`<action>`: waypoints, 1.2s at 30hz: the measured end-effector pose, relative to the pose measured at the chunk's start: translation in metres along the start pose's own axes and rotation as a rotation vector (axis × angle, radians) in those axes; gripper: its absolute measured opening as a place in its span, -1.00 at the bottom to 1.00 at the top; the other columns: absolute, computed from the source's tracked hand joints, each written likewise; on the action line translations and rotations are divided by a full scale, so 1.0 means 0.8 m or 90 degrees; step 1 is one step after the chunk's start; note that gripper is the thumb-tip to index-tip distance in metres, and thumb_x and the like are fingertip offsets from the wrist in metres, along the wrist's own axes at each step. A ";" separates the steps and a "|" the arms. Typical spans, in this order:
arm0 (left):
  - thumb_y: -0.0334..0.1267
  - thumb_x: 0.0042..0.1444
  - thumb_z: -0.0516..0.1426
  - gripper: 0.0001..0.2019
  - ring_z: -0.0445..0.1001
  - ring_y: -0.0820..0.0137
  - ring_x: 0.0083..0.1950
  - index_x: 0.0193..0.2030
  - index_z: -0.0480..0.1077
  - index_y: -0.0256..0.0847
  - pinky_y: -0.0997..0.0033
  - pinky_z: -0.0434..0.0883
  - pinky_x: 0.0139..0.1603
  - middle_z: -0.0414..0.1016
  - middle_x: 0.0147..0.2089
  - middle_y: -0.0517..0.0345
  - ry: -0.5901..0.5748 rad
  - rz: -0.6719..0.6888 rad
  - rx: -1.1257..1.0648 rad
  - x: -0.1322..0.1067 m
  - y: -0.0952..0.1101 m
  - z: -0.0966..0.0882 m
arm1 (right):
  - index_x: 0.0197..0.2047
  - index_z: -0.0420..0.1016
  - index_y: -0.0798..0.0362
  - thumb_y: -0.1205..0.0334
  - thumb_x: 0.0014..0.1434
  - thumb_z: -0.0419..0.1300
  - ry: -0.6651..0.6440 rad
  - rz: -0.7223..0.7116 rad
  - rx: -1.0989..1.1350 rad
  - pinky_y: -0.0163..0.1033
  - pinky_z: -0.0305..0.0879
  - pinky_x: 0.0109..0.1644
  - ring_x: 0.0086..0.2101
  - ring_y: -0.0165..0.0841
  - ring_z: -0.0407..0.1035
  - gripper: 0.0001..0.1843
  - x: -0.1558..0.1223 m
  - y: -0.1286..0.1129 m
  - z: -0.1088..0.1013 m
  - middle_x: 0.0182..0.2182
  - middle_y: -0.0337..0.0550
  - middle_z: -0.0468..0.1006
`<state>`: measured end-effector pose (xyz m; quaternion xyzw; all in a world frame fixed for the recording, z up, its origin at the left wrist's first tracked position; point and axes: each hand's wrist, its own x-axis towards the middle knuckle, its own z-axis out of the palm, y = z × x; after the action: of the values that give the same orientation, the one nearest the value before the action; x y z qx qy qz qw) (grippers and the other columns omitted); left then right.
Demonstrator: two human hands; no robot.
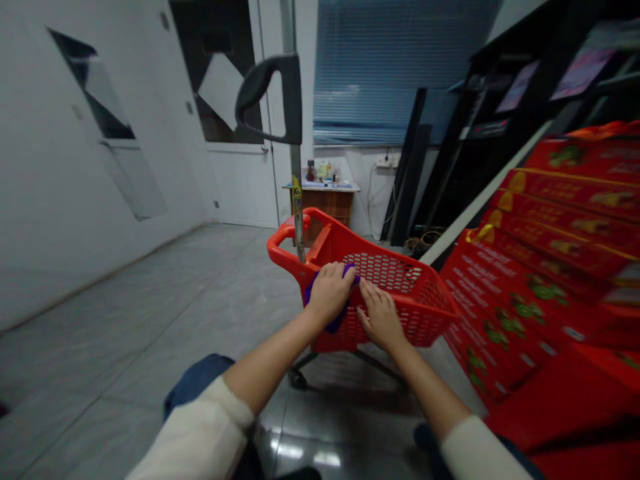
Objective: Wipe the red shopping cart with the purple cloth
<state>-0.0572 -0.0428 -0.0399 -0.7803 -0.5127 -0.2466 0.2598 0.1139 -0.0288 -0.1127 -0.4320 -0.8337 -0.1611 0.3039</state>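
**A:** Sweeping in from nine o'clock, there's a white wall (75, 200) above a grey tiled floor (150, 313), then a metal pole (298, 193) rising at twelve from a red plastic trolley basket (385, 267). Now the action, just below centre: the left hand (327, 293) is clamped down on a bunched purple cloth (334, 325), pressing it against the basket's near side.

**B:** Lovely hold! That looks like a firm grasp, with the cloth wrapped around the edge of the palm. Even pressure through the whole hand would work best here.

**A:** Just beside it, at about five o'clock, the right hand (381, 317) is open, fingers spread on the red mesh, grasping nothing.

**B:** Sensible bracing! A flat, steady hand close to the cloth should keep this wheeled basket from rolling.

**A:** And out at three o'clock, red printed cartons (530, 267) are stacked close by.
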 end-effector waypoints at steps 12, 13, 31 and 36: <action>-0.23 0.31 0.03 -0.72 0.42 0.18 0.12 0.11 0.35 -0.20 0.11 0.31 0.22 0.45 0.08 -0.12 0.048 -0.102 0.035 -0.015 -0.031 0.005 | 0.50 -0.32 0.07 0.17 0.35 -0.05 -0.005 -0.045 0.036 -0.02 0.00 0.39 0.36 -0.25 -0.03 -0.23 -0.003 -0.014 0.002 0.39 -0.02 0.11; -0.23 0.31 0.03 -0.72 0.41 0.17 0.13 0.11 0.35 -0.21 0.09 0.30 0.23 0.45 0.09 -0.13 0.048 -0.103 0.034 -0.016 -0.030 0.007 | 0.50 -0.32 0.07 0.18 0.35 -0.05 -0.003 -0.039 0.038 -0.01 -0.01 0.39 0.36 -0.25 -0.04 -0.23 -0.004 -0.016 0.002 0.39 -0.01 0.11; -0.19 0.31 0.05 -0.71 0.40 0.25 0.03 0.12 0.33 -0.18 0.19 0.32 0.15 0.46 -0.02 -0.01 -0.053 -0.049 -0.082 -0.002 -0.011 0.019 | 0.45 -0.04 0.00 0.17 0.35 -0.06 0.010 0.098 -0.024 0.10 -0.10 0.36 0.29 -0.15 0.08 -0.36 -0.017 -0.013 -0.001 0.32 -0.02 0.26; -0.21 0.30 0.06 -0.74 0.39 0.23 0.04 0.08 0.34 -0.20 0.15 0.30 0.17 0.46 -0.03 -0.03 -0.028 -0.112 -0.067 -0.001 -0.010 0.021 | 0.45 -0.03 -0.05 0.19 0.33 -0.05 0.010 0.119 -0.019 0.07 -0.07 0.32 0.20 -0.16 0.19 -0.36 -0.021 -0.013 -0.005 0.29 -0.04 0.32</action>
<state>-0.0627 -0.0297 -0.0516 -0.7500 -0.5711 -0.2778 0.1850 0.1146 -0.0474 -0.1209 -0.5109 -0.7851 -0.1479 0.3175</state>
